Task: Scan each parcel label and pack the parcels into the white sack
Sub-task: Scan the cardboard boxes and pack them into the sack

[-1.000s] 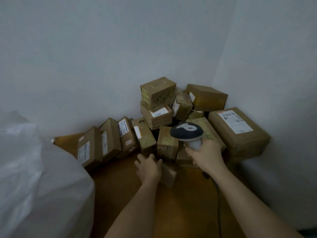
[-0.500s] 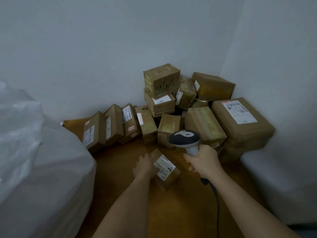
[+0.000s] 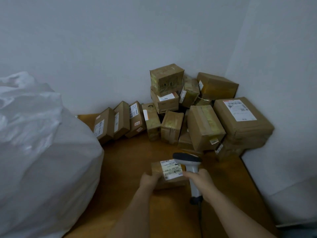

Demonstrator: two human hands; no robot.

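Observation:
My left hand (image 3: 148, 180) grips a small brown parcel (image 3: 157, 169) by its left end, and the white barcode label (image 3: 171, 170) faces up. My right hand (image 3: 199, 182) holds the grey handle of a barcode scanner (image 3: 187, 158), whose dark head hangs just over the label's right edge. A cable trails down from the scanner's handle. The bulging white sack (image 3: 42, 160) fills the left side of the view. A pile of several brown parcels (image 3: 204, 127) sits in the far corner.
A brown wooden floor (image 3: 130, 158) lies between the sack and the pile. Grey walls meet behind the parcels. A row of flat boxes (image 3: 120, 121) leans against the back wall. A white surface (image 3: 289, 186) borders the floor on the right.
My left hand took a small parcel from the foot of the pile, pulled it toward me and turned its label up. The scanner came down with my right hand to the label.

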